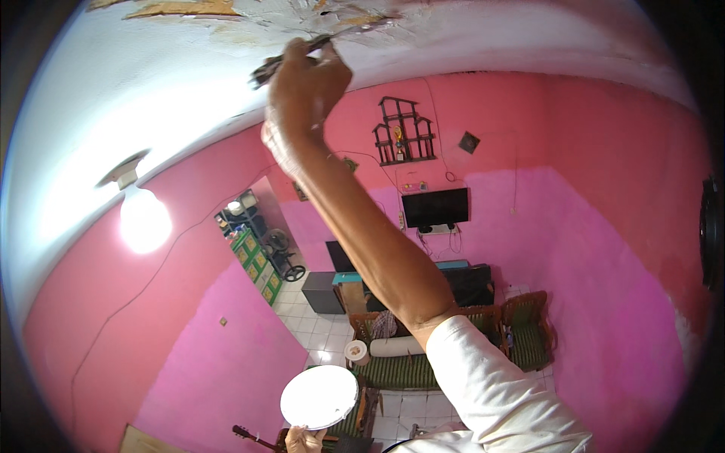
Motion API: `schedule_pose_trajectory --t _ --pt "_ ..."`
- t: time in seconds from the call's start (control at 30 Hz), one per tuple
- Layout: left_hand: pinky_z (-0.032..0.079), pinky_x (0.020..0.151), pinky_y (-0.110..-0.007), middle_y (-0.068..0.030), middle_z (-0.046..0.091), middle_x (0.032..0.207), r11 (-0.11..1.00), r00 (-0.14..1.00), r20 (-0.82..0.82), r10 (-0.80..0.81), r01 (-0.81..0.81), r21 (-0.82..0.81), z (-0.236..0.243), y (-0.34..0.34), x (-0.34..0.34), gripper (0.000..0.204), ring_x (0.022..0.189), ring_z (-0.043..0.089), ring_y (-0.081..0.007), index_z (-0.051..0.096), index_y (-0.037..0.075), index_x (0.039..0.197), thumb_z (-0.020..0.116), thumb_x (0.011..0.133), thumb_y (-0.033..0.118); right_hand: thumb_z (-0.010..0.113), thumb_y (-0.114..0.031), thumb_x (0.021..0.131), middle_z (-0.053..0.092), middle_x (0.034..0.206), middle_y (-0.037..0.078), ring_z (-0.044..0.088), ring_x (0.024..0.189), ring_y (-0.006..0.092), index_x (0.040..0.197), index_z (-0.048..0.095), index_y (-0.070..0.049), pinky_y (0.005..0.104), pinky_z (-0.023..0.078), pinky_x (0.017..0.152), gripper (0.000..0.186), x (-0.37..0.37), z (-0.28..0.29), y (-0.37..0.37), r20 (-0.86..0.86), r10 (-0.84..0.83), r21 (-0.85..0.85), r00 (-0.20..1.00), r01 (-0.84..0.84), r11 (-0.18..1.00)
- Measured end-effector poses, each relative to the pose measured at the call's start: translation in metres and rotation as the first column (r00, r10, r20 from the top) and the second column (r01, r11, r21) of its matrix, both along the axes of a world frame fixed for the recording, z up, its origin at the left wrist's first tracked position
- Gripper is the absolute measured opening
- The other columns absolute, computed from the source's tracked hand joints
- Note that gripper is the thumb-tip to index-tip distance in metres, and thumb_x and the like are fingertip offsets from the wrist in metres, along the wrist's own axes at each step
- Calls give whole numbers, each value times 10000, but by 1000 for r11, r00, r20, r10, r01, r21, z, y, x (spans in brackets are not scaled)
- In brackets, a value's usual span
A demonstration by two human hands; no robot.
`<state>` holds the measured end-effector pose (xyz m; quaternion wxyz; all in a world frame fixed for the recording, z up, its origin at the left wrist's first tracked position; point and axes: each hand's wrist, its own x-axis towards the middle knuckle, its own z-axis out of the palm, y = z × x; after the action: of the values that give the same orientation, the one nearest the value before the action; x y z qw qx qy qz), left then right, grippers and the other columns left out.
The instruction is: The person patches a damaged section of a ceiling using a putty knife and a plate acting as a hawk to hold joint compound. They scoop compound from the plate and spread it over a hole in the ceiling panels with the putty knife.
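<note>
My right hand [310, 87] is raised to the ceiling, its fingers wrapped round a dark-handled scraper [264, 72]. The scraper's thin blade points up and to the right, along a rough patch of peeling ceiling [355, 30]; whether it touches is hard to tell. Low in the view, my left hand [304, 439] grips the near edge of a white round plate [319, 397]. The plate's surface is so bright that nothing on it can be made out. Part of the left hand is cut off by the lower edge.
A lit bulb [146, 219] hangs from the ceiling at left. Below are a green-striped sofa [400, 371] with a bolster, a white bucket [356, 352], a grey box [323, 293] and a guitar [253, 436]. A television [436, 208] and dark shelf [405, 130] are on the pink wall.
</note>
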<state>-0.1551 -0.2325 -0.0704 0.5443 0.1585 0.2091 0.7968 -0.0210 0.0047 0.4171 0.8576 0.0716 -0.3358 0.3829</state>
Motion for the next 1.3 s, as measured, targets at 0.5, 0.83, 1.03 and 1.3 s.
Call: schedule_pose_trajectory --t 0.5,0.83,1.03,1.3 --pt "420 936 -480 -178 579 1080 984 997 -24 78 -81 -158 22 9 14 414 1021 549 -306 446 -53 1207 501 817 73 481 -131 881 562 730 92 486 507 103 969 532 31 243 403 412 191 79 -91 66 247 241 -165 939 -205 965" --pt "447 915 -466 -180 499 1218 984 998 -22 55 -58 -169 11 10 4 505 1106 497 -298 407 -43 1251 547 778 64 506 -128 869 557 733 113 497 533 112 940 534 44 237 409 421 188 91 -75 63 285 166 -89 944 -146 985" --pt "479 878 -489 -195 533 1159 976 993 -61 104 -114 -185 18 9 9 452 1083 524 -318 424 -57 1204 510 784 87 503 -115 869 554 738 111 496 534 110 938 535 50 230 406 416 181 90 -78 38 301 168 -60 939 -157 986" --pt "525 804 -541 -213 552 1108 998 998 58 -18 22 -67 6 6 0 441 1028 560 -358 408 -88 1168 470 763 77 480 -107 884 551 719 100 479 508 89 907 540 46 220 388 386 166 84 -85 -15 338 142 -50 931 -133 990"
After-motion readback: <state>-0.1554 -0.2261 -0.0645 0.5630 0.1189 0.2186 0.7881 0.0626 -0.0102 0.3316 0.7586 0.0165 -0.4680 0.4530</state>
